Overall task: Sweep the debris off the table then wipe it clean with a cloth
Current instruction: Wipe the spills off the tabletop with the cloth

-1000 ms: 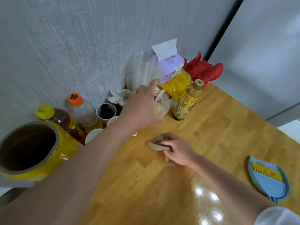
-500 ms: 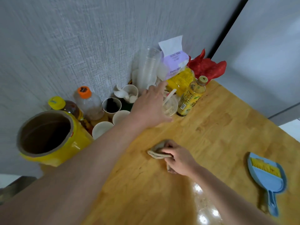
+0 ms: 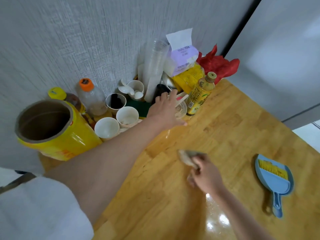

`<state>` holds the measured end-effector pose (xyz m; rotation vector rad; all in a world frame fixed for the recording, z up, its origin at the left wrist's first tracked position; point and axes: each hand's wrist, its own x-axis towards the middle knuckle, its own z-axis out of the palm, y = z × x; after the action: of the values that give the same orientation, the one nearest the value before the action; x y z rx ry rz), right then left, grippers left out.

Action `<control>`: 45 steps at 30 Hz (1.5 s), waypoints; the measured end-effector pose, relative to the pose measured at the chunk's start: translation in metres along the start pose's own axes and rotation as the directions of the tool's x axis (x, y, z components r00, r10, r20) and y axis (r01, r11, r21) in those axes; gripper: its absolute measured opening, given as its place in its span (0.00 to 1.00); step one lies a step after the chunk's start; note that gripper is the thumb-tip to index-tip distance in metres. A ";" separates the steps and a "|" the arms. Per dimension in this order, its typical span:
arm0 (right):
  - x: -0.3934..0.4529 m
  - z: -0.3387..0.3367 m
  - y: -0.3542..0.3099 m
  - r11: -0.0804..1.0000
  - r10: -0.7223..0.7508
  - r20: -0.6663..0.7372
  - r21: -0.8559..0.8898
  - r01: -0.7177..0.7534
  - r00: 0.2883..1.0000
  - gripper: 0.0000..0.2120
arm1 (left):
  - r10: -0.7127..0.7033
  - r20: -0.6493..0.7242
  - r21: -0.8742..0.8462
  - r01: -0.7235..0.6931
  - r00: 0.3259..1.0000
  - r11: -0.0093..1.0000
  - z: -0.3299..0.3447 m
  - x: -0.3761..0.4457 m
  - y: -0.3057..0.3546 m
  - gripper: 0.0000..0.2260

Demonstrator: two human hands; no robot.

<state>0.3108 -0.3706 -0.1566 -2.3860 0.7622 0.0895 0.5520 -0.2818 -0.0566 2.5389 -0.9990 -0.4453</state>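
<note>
Here, the right hand [image 3: 206, 175] was closed around a crumpled grey-brown cloth [image 3: 187, 157] pressed on the wooden table [image 3: 233, 135]. At 11 o'clock from it, the left hand [image 3: 166, 110] lay spread, fingers apart, touching a clear plastic cup [image 3: 181, 110]. The blue plastic dustpan [image 3: 275, 177] lay at 3 o'clock, well apart.

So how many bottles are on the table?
3. An orange-capped bottle and a yellow-capped bottle stand by the wall behind the paper cups; a tea bottle stands near the red bag. The clutter could hide more.
</note>
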 end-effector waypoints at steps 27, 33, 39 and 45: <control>0.050 0.069 -0.130 0.951 -0.215 0.129 -0.197 0.237 0.968 0.17 | -0.170 -0.119 0.482 0.207 0.978 0.851 -0.026 -0.053 -0.088 0.12; 0.073 0.087 -0.164 0.950 -0.144 0.044 -0.275 0.151 0.989 0.23 | -0.191 -0.177 0.401 0.248 0.966 0.882 -0.026 -0.039 -0.093 0.19; 0.026 0.078 -0.121 0.841 -0.439 0.218 -0.241 0.484 0.872 0.20 | -0.150 -0.165 0.397 0.205 0.975 0.894 -0.019 -0.034 -0.092 0.16; 0.044 0.049 -0.086 0.968 0.089 -0.110 -0.225 -0.112 0.990 0.19 | -0.139 -0.199 0.328 0.200 0.970 0.923 -0.015 -0.051 -0.093 0.18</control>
<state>0.4000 -0.3085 -0.1597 -2.5857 0.9667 0.1081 0.5767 -0.1791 -0.0777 2.9343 -0.8573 -0.0939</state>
